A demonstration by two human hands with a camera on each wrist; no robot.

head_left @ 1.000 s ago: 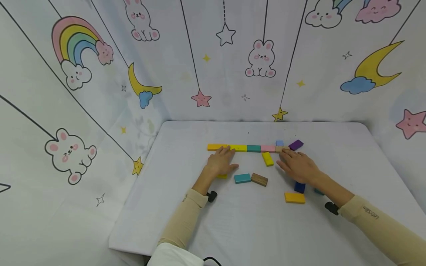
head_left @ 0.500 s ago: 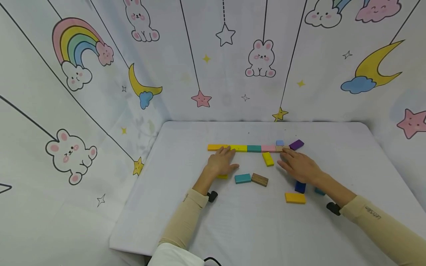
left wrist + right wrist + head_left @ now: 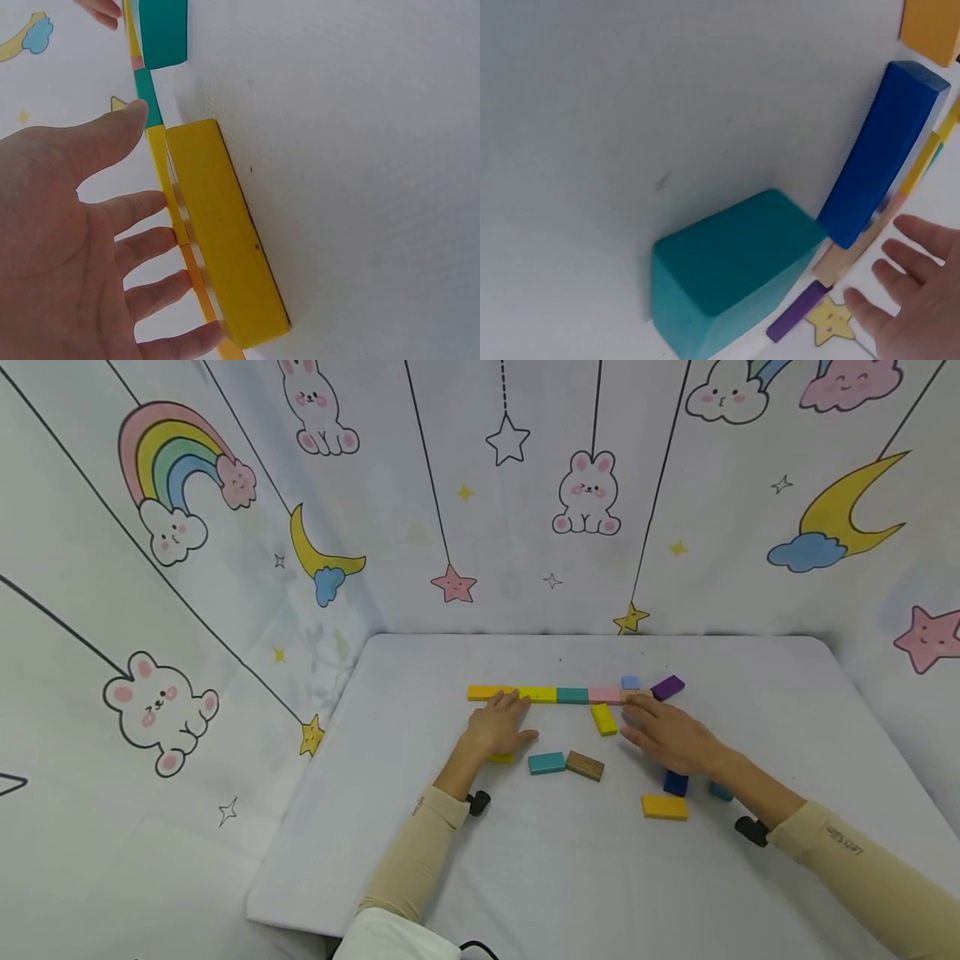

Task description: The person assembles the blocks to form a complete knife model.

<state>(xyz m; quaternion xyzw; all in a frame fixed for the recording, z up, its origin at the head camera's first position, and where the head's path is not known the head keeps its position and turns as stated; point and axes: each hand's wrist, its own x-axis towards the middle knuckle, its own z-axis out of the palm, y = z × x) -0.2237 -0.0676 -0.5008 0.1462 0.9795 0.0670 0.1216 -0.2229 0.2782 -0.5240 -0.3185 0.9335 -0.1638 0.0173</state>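
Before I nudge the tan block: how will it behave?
The tan block probably slides rather than rolls, being flat-sided. It's likely stiff, given its straight edges. Pushed left, it may shift the pink block right beside it.

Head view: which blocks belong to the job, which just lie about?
Likely the job, lined up:
orange block
yellow block
green block
pink block
tan block

Seemingly lying about:
light blue block
purple block
slanted yellow block
nearer yellow block
turquoise block
brown block
navy block
amber block
rightmost teal block
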